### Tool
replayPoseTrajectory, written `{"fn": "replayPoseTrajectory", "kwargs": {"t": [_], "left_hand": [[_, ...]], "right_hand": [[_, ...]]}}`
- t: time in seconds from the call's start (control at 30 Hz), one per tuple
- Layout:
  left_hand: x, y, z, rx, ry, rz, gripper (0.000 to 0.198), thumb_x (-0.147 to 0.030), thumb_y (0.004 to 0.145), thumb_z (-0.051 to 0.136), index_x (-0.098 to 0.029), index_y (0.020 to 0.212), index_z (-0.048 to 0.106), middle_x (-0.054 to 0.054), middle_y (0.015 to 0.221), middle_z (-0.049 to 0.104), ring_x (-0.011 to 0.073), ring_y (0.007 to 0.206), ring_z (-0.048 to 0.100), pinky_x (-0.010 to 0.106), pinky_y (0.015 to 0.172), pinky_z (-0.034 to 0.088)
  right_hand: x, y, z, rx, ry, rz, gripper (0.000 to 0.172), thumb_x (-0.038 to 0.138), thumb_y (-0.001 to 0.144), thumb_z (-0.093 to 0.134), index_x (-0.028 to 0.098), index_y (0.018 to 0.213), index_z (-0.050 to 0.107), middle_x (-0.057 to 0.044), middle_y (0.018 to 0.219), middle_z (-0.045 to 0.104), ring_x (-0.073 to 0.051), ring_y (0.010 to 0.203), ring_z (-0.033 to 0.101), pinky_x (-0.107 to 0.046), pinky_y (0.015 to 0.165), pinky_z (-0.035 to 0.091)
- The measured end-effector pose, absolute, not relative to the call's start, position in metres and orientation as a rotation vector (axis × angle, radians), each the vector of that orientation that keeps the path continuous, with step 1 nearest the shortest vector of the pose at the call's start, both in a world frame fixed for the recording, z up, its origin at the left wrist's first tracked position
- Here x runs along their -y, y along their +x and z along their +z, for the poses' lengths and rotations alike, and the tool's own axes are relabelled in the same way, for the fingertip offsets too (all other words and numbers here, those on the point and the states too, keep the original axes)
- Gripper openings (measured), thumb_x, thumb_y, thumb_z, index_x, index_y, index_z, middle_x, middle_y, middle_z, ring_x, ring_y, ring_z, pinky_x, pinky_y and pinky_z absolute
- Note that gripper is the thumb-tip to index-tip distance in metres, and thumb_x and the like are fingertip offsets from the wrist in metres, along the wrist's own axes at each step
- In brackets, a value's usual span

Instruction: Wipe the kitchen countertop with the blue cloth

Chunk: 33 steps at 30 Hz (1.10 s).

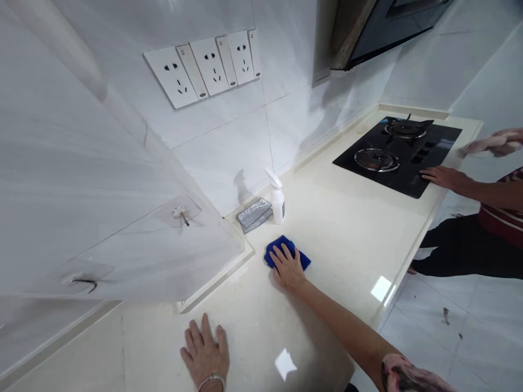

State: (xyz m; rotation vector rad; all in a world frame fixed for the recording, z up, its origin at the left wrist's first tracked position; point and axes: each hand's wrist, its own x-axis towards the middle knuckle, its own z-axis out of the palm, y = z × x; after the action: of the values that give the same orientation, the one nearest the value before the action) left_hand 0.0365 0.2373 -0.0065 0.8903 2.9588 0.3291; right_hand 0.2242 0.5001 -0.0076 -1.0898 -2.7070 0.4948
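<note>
Nearest the lens, left hand (pixel 205 351) lies flat on the bench (pixel 347 228), fingers spread, holding nothing. Further out, right hand (pixel 288 267) presses down on the blue cloth (pixel 301 260), fingers extended over it; cloth runs diagonally, spray bottle (pixel 277 198) just beyond.

Walls: white marbled tiles met in a corner; a row of sockets (pixel 208 66) sat high on the back wall.
Hooks: two clear stick-on hooks (pixel 182 213) were fixed to the left wall.
Counter: a cream counter (pixel 351 228) ran along the back wall, with a raised lip at the wall.
Hob: a black two-burner hob (pixel 398 154) was set into the counter's far end.
Hood: a dark hood (pixel 384 27) hung above the hob.
Floor: pale glossy tiles (pixel 469 326) carried a few dark specks.
Light: bright patches glared on the counter edge.
</note>
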Motion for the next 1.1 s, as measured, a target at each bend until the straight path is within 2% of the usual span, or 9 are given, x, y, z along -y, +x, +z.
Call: {"fn": "replayPoseTrajectory", "kwargs": {"t": [0.2,0.37,0.6,0.77,0.93,1.1], "left_hand": [[-0.233,0.032,-0.015,-2.983,0.928,0.248,0.066,-0.050,0.100,0.023,-0.018,0.157,0.033,0.020,0.168,0.026,0.0352,0.158,0.015,0.062,0.125,0.016],[-0.231,0.030,-0.020,-2.982,0.933,0.246,0.065,-0.050,0.100,0.025,-0.020,0.157,0.033,0.019,0.168,0.025,0.0338,0.158,0.014,0.063,0.125,0.017],[-0.233,0.033,-0.015,-2.987,0.929,0.284,0.064,-0.049,0.099,0.028,-0.020,0.156,0.034,0.019,0.168,0.027,0.0342,0.157,0.017,0.063,0.125,0.017],[-0.236,0.035,-0.009,-2.967,0.914,0.317,0.065,-0.048,0.098,0.031,-0.018,0.155,0.038,0.022,0.167,0.028,0.0364,0.157,0.018,0.065,0.125,0.016],[-0.238,0.039,-0.006,-2.948,0.963,0.382,0.066,-0.048,0.098,0.029,-0.015,0.154,0.038,0.025,0.166,0.027,0.0390,0.157,0.016,0.067,0.124,0.014],[-0.241,0.045,-0.001,-2.959,1.009,0.401,0.069,-0.050,0.097,0.026,-0.013,0.154,0.038,0.026,0.166,0.027,0.0390,0.157,0.015,0.068,0.123,0.014]], "right_hand": [[-0.547,0.156,-0.003,2.776,-1.041,0.489,0.061,0.041,0.099,0.032,0.024,0.158,0.036,-0.004,0.167,0.031,-0.035,0.153,0.018,-0.066,0.121,0.011],[-0.577,0.114,-0.005,2.789,-1.059,0.503,0.060,0.041,0.099,0.032,0.025,0.157,0.038,-0.004,0.167,0.031,-0.035,0.152,0.021,-0.067,0.119,0.014],[-0.576,0.119,0.000,2.794,-1.035,0.501,0.057,0.042,0.101,0.029,0.026,0.155,0.040,-0.002,0.166,0.033,-0.032,0.153,0.020,-0.062,0.122,0.013],[-0.532,0.170,0.005,2.798,-1.078,0.460,0.058,0.043,0.102,0.030,0.024,0.156,0.038,-0.005,0.167,0.032,-0.032,0.153,0.021,-0.062,0.122,0.012],[-0.444,0.215,0.008,2.817,-1.094,0.475,0.060,0.045,0.102,0.034,0.024,0.158,0.034,-0.005,0.168,0.028,-0.034,0.154,0.017,-0.065,0.123,0.008],[-0.347,0.253,0.007,2.886,-0.732,0.683,0.064,0.048,0.101,0.039,0.026,0.160,0.030,-0.004,0.169,0.026,-0.033,0.157,0.010,-0.065,0.124,0.004]]}}
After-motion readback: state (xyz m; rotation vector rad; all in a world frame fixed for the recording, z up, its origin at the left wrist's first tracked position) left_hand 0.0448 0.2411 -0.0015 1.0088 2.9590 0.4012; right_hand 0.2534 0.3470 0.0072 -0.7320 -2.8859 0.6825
